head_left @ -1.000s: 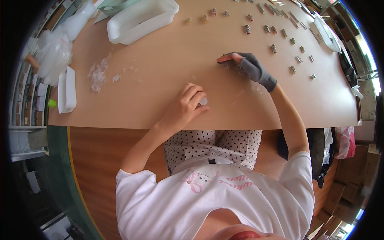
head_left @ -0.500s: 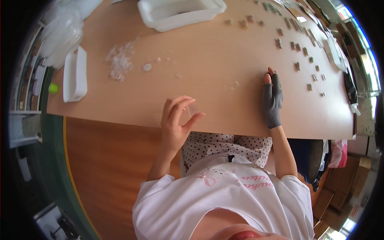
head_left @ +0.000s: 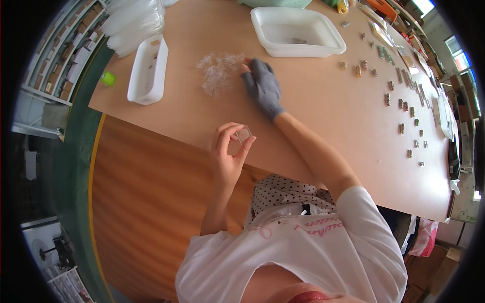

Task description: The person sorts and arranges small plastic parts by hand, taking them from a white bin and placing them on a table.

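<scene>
Between the thumb and fingertips of my left hand (head_left: 230, 146) is a small clear square plastic case (head_left: 243, 134), held just above the table's near edge. A pale round shape shows in it. My right hand (head_left: 263, 86), in a grey fingerless glove, rests on the table with its fingers stretched out. Its bare fingertips touch or nearly touch the right side of a loose pile of small clear plastic pieces (head_left: 214, 76). Whether any piece lies under those fingers is hidden.
Left of the pile stands a narrow white tray (head_left: 157, 76), with a bright green cylinder (head_left: 107, 78) beyond it. A larger white tub (head_left: 298, 48) sits at the back. Clear plastic bags (head_left: 134, 25) lie far left. Several small metallic-looking pieces (head_left: 401, 105) are scattered on the right.
My right hand has swept left across the table to the pile. The loose bits that lay between them no longer show there. My left hand still holds the clear case. The view has shifted left.
</scene>
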A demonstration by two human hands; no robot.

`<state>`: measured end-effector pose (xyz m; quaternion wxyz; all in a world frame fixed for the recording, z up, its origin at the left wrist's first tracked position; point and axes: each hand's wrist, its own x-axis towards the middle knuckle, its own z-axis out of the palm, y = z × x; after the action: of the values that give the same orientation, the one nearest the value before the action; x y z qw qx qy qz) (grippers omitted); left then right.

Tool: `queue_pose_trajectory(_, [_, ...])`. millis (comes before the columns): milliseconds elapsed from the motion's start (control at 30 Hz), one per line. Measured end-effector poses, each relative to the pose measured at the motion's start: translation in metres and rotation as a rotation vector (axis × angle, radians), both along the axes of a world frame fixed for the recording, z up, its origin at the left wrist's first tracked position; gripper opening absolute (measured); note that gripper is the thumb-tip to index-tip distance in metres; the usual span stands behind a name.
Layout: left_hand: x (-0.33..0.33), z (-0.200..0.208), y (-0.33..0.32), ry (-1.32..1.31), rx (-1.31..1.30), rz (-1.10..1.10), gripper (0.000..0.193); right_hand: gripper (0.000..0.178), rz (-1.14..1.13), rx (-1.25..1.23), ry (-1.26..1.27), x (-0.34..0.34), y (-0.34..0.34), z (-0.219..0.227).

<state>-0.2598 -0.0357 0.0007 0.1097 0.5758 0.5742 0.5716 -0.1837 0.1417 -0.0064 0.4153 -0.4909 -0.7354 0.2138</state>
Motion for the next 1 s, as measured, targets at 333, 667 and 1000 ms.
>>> queue_pose_trajectory(333, [0.003,0.018,0.028,0.021,-0.19,-0.276,0.026,0.037,0.574,-0.179,0.247,0.099,0.014,0.067])
queue_pose_trajectory(667, [-0.015,-0.017,0.115,-0.141,-0.408,-0.645,0.012,0.029,-0.745,-0.013,0.552,0.441,-0.14,-0.01])
queue_pose_trajectory(1000, [-0.028,-0.014,0.106,-0.345,-0.116,-0.414,0.021,0.021,-0.105,0.002,0.194,0.146,-0.037,-0.007])
